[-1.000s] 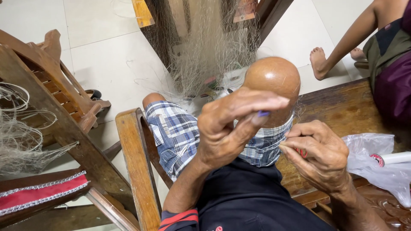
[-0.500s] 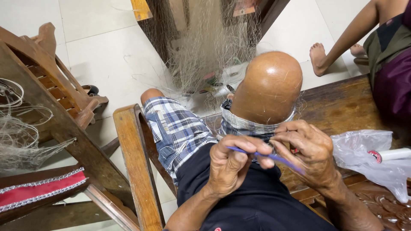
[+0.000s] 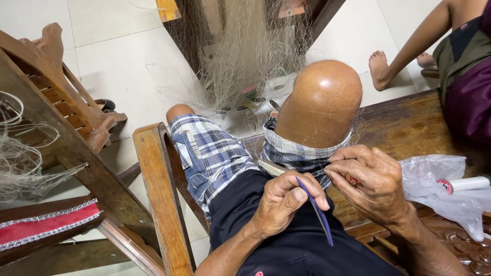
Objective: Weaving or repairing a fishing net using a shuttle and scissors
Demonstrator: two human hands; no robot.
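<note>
I sit on a wooden bench with my knee (image 3: 321,102) raised, in checked shorts (image 3: 209,151). My left hand (image 3: 283,203) pinches a thin blue netting needle (image 3: 315,212) that points down toward my lap. My right hand (image 3: 369,183) sits just right of it, fingers pinched on fine net thread with a small red thing between them. The two hands nearly touch below the knee. A pale fishing net (image 3: 245,56) hangs from a wooden frame ahead and runs down toward my knee.
The wooden armrest (image 3: 159,194) stands at my left. A wooden chair (image 3: 56,117) with tangled line (image 3: 20,163) and a red cushion (image 3: 43,225) is far left. A clear plastic bag (image 3: 442,197) with a white spool (image 3: 463,184) lies on the bench. Another person (image 3: 455,56) sits at top right.
My left hand has dropped from in front of the knee down to my lap, beside the right hand. The blue needle now points downward. The right hand stayed in place.
</note>
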